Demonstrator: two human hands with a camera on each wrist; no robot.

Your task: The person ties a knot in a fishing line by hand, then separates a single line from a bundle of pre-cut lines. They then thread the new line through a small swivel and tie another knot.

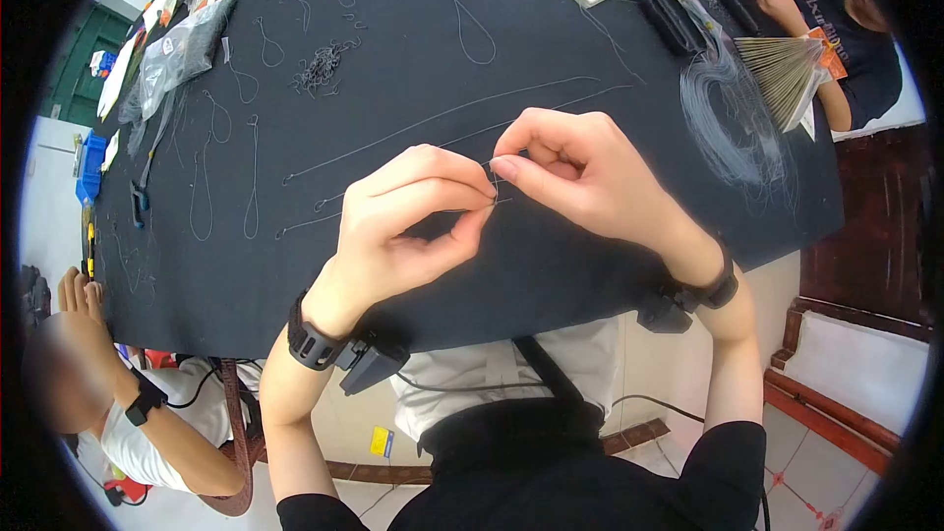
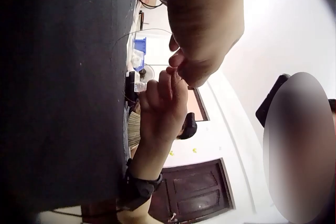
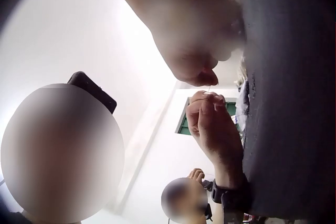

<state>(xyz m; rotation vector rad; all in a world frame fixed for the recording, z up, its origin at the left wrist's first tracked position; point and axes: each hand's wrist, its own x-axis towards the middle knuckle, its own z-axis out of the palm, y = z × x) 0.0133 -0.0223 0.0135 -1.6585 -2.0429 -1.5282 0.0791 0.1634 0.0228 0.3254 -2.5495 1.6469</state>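
Observation:
Thin line (image 1: 495, 177) runs between the fingertips of both hands above the black cloth. The left hand (image 1: 418, 216) pinches it between thumb and fingers; the right hand (image 1: 580, 172) pinches it with thumb and index finger, a little higher and to the right. What lies inside the pinches is too small to tell. In the left wrist view, the right hand (image 2: 164, 103) meets the left hand (image 2: 202, 29) at the fingertips. The right wrist view shows the left hand (image 3: 212, 124) just below the right hand (image 3: 194, 40). Long lines with small hooked ends (image 1: 423, 125) lie behind the hands.
Looped lines (image 1: 254, 177) and a pile of small dark metal pieces (image 1: 323, 67) lie on the black tablecloth (image 1: 393, 49). A plastic bag (image 1: 182, 49) is at left; a coil of clear line (image 1: 723, 128) and a fanned bundle (image 1: 782, 74) are at right. Other people sit at both sides.

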